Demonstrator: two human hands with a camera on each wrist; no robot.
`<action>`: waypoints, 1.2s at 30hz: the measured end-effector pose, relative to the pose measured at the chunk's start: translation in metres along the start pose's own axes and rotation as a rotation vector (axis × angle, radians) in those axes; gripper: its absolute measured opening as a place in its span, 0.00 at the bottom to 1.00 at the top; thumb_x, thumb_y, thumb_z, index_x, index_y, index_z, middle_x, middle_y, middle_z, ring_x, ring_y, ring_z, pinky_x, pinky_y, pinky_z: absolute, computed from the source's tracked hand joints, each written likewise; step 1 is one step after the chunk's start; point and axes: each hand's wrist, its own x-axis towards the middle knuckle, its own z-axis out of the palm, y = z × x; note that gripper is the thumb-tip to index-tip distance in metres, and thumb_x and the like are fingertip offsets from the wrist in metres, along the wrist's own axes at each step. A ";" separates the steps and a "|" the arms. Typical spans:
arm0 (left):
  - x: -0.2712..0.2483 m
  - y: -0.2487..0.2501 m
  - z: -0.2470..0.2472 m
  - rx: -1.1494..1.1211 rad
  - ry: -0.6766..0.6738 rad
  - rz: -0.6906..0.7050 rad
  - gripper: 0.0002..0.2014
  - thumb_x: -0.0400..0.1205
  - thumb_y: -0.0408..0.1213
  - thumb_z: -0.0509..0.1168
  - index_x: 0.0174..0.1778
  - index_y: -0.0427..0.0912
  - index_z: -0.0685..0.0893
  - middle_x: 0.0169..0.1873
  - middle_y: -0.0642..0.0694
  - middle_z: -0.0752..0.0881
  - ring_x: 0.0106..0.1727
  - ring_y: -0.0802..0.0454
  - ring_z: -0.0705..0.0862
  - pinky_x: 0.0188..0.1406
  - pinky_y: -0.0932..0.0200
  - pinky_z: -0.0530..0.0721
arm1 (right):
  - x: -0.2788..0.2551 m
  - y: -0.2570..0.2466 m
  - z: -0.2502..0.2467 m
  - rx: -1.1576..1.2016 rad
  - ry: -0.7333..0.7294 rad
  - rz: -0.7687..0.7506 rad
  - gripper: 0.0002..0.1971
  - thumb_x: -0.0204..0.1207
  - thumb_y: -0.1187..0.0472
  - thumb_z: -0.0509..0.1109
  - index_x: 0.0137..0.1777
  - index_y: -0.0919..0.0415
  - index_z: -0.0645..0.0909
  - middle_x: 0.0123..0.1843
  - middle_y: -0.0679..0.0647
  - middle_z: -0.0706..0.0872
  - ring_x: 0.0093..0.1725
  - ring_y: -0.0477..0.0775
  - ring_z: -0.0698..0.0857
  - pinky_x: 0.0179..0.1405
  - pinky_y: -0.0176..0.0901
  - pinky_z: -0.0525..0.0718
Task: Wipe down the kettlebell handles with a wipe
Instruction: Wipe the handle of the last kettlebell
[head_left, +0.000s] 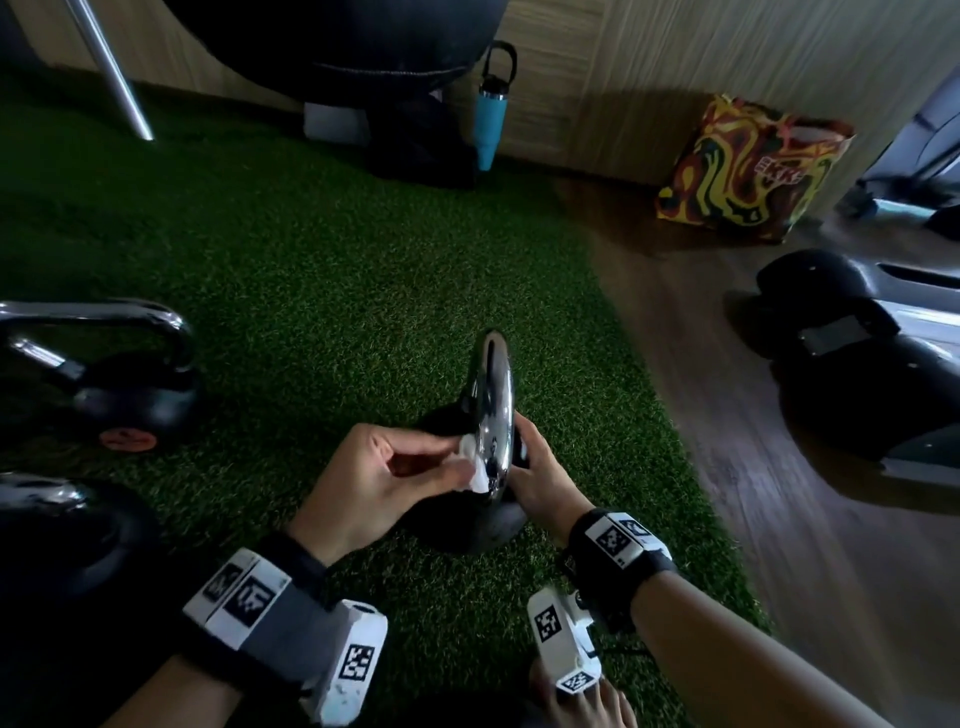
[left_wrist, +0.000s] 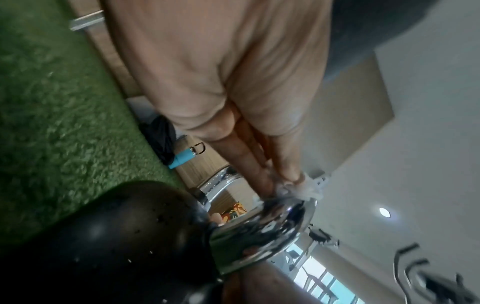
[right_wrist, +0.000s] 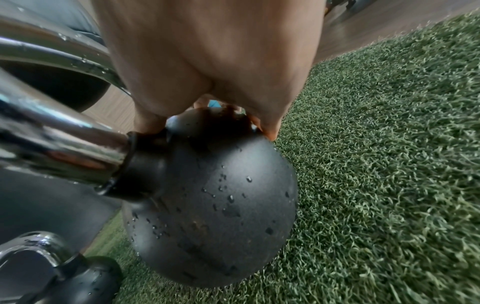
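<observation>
A kettlebell with a black ball and a chrome handle stands on the green turf in the middle of the head view. My left hand pinches a white wipe against the near left side of the handle. In the left wrist view my fingertips press the crumpled wipe onto the chrome handle. My right hand grips the ball from the right. In the right wrist view that hand curls over the top of the wet ball beside the handle.
Two more chrome-handled kettlebells sit on the turf at the left. A blue bottle, a colourful bag and a metal leg stand by the far wall. A black machine base lies on the wood floor at the right.
</observation>
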 end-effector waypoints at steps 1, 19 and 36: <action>-0.001 -0.001 0.000 0.031 0.020 0.034 0.15 0.73 0.38 0.80 0.56 0.43 0.94 0.50 0.54 0.95 0.55 0.57 0.93 0.58 0.64 0.88 | 0.001 0.002 0.000 -0.005 0.003 -0.004 0.51 0.54 0.21 0.80 0.79 0.28 0.67 0.79 0.50 0.78 0.76 0.56 0.81 0.74 0.67 0.82; -0.009 -0.039 0.007 0.393 0.087 0.273 0.11 0.77 0.42 0.78 0.55 0.48 0.95 0.53 0.60 0.93 0.55 0.68 0.90 0.58 0.61 0.89 | -0.017 -0.023 -0.013 -0.110 -0.034 -0.006 0.54 0.50 0.20 0.78 0.79 0.34 0.69 0.74 0.53 0.82 0.71 0.57 0.84 0.71 0.66 0.84; 0.005 0.039 0.004 -0.309 0.244 0.092 0.15 0.72 0.36 0.77 0.55 0.47 0.94 0.52 0.43 0.94 0.56 0.47 0.93 0.59 0.54 0.90 | -0.113 -0.206 -0.057 -0.122 0.055 -0.517 0.12 0.69 0.55 0.87 0.52 0.51 0.95 0.44 0.43 0.94 0.39 0.47 0.92 0.40 0.43 0.90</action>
